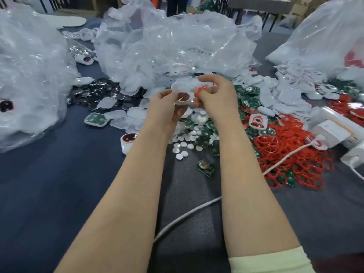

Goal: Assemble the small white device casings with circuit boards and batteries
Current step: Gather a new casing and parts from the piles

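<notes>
Both hands are raised together over the middle of the table. My left hand [165,107] grips a small white casing [182,91] from below and the left. My right hand [216,95] pinches a thin red ring [200,90] against that casing. Under the hands lies a heap of green circuit boards [204,133] and white round discs [183,146]. One green board with a battery [205,167] lies apart, nearer to me. A casing holding a green board [96,119] sits to the left.
Crumpled clear plastic bags [167,46] fill the back and left. Red rings [291,154] pile up on the right beside white boxes [332,129]. White casings [283,95] lie at the right rear, dark shiny discs [98,91] at the left. A white cable [187,215] crosses the blue tabletop [59,184].
</notes>
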A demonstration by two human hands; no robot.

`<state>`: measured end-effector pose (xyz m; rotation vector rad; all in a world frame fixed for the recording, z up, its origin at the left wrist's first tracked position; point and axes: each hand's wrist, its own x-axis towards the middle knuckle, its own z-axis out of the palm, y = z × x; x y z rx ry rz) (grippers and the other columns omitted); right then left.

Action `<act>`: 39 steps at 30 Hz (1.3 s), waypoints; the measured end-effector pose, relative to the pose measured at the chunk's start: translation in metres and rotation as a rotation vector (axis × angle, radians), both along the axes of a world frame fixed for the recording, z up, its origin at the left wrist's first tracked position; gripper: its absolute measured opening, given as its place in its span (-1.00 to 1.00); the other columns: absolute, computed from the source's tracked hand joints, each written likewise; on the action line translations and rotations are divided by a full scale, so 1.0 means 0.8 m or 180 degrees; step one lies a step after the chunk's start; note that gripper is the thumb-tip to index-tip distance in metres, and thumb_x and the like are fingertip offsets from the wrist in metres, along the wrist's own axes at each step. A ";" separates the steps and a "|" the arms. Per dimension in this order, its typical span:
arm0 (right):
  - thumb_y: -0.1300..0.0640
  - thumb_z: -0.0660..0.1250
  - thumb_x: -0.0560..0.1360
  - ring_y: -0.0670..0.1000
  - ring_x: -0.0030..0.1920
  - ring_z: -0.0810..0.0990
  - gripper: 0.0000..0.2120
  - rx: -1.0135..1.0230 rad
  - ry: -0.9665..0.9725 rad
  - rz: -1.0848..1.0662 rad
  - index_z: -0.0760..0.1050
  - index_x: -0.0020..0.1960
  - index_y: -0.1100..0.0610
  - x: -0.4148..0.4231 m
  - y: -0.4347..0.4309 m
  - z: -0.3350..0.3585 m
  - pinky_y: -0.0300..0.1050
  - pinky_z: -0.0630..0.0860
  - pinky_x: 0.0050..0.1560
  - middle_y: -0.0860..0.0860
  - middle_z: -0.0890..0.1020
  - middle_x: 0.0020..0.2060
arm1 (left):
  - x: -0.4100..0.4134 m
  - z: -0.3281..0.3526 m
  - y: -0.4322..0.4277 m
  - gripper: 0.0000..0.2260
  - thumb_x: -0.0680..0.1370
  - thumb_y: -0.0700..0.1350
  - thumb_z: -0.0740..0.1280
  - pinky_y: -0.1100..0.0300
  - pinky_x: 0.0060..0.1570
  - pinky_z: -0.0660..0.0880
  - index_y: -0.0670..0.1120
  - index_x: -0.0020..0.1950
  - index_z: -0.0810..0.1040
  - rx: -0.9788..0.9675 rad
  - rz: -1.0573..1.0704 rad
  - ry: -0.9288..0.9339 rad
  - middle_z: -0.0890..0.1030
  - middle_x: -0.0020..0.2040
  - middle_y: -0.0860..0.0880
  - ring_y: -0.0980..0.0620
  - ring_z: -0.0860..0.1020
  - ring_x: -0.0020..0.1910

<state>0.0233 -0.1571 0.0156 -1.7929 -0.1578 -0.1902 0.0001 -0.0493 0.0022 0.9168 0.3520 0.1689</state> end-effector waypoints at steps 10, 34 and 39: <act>0.31 0.21 0.54 -0.10 -0.14 0.65 -0.71 -0.0791 -0.0441 -0.0051 0.57 0.20 0.23 -0.007 0.038 -0.020 -0.17 0.59 0.00 0.09 0.68 -0.12 | -0.012 -0.013 0.003 -0.89 0.57 -0.16 0.35 0.23 -0.04 0.56 -0.08 -0.01 0.42 0.1613 0.0459 -0.0547 0.63 0.00 -0.15 0.03 0.63 -0.06; 0.17 0.29 0.55 -0.22 -0.30 0.46 -0.89 -0.0711 -0.0693 -0.0479 0.54 -0.05 0.21 -0.012 0.039 -0.022 -0.39 0.37 -0.22 -0.20 0.48 -0.34 | -0.016 -0.011 0.001 -0.88 0.63 -0.26 0.22 0.22 -0.01 0.59 -0.29 0.11 0.45 0.0440 0.0340 -0.0386 0.60 -0.18 -0.14 0.01 0.61 -0.20; 0.19 0.24 0.57 -0.06 -0.16 0.49 -0.88 -0.0990 -0.0813 -0.0494 0.52 -0.02 0.23 -0.010 0.037 -0.023 -0.32 0.34 -0.17 -0.02 0.53 -0.19 | -0.018 -0.011 0.000 -0.77 0.60 -0.21 0.28 0.16 0.06 0.59 -0.35 0.16 0.46 0.0644 0.0305 -0.0366 0.61 -0.09 -0.21 -0.04 0.61 -0.11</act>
